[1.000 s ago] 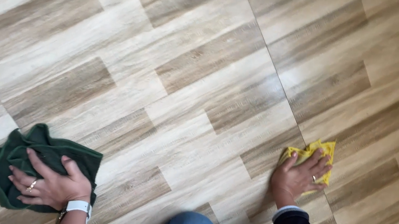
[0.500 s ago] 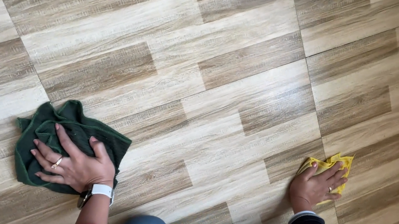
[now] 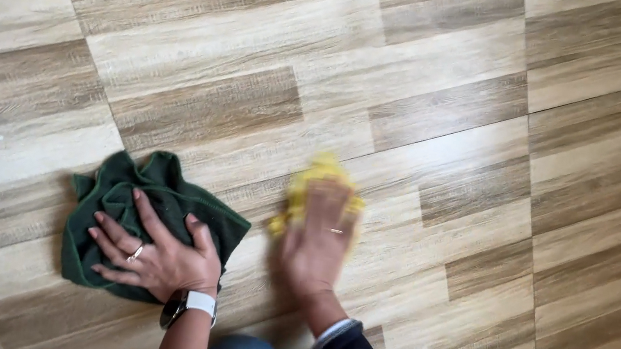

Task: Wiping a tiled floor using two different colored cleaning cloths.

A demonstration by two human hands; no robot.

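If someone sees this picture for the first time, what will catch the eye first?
Probably the two cloths against the pale wood-pattern floor: a dark green cloth under the left hand at lower left, and a yellow cloth under the blurred right hand near the centre.

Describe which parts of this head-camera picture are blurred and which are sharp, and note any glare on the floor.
Head view: the right hand and the yellow cloth under it are smeared by motion blur; the left hand, flat on the green cloth, is sharp, ring and watch clear; a pale sheen of soft light lies across the wood-look floor, with no hard shadows.
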